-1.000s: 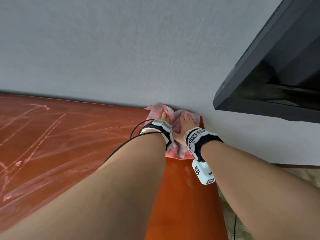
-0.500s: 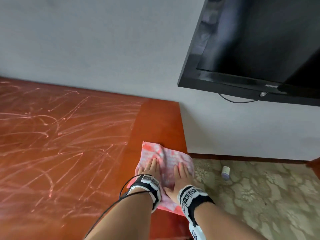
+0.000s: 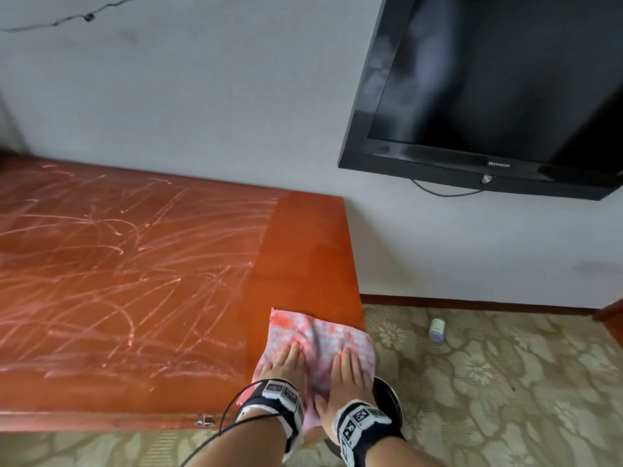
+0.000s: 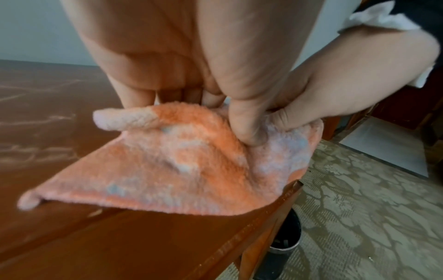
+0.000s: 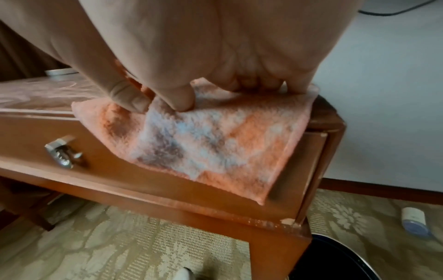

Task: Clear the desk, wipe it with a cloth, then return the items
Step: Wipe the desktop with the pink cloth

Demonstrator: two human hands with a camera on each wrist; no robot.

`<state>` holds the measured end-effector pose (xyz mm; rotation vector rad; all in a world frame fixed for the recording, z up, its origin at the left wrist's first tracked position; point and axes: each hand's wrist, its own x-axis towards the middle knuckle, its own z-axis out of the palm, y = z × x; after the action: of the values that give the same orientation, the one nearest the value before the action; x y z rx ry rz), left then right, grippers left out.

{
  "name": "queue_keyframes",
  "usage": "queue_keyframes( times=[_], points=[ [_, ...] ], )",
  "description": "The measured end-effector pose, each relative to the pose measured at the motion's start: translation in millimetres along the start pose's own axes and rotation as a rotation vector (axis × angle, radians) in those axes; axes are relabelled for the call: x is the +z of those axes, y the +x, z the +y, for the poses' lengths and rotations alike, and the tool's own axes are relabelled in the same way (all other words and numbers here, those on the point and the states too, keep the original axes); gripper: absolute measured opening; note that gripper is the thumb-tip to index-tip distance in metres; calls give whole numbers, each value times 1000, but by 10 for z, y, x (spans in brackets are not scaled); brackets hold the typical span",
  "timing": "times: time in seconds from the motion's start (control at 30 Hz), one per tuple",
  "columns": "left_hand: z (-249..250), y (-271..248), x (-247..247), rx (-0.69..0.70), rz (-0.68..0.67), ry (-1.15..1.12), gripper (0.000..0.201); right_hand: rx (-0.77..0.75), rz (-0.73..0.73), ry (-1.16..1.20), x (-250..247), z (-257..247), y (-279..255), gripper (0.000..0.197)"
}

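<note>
Pressing side by side, the left hand [image 3: 285, 360] and right hand [image 3: 349, 369] lie flat, fingers straight, on the fluffy pink-and-blue patterned cloth [image 3: 313, 335]. That cloth sits at the glossy reddish wooden desk's [image 3: 303, 251] near right corner, about 5 o'clock on the top, overhanging the front edge. Pale streaks cover everything toward 9 o'clock. My judgement: keep the palms weighted evenly and overlap the next pass into those streaks.

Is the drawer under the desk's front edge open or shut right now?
Shut. In the right wrist view the drawer front sits flush in the desk frame, its metal handle untouched; the cloth hangs over it.
</note>
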<state>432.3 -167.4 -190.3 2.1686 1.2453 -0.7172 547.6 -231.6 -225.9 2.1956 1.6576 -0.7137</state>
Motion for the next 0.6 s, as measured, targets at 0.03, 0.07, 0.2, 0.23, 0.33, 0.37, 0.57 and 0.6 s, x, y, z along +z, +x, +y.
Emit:
queue_keyframes(
  times=[0.03,0.07,0.2,0.23,0.33,0.37,0.57,0.6],
  points=[
    [9,16,-54,9,-4,-12,71,-5,29,-26,-62,-35,13,85],
    [15,41,-120,19,-8,-17,72,-15,28,-47,-183,-76,29,83],
    [-7,306,-433,26,-16,-17,75,6,49,-79,-465,-152,428,77],
    [-14,399,-511,16,-16,-15,75,2,58,-93,-536,-179,559,75],
    [-61,707,-823,4,-21,-14,76,-19,2,-119,-814,-254,958,74],
    [-93,833,-950,3,-24,-5,76,-29,-10,-136,-920,-259,1118,72],
    [-357,1526,-2031,48,17,103,75,2,30,-72,-1707,-366,2231,69],
    [-395,1617,-2225,55,32,113,74,16,52,-62,-1837,-371,2428,70]
  ],
)
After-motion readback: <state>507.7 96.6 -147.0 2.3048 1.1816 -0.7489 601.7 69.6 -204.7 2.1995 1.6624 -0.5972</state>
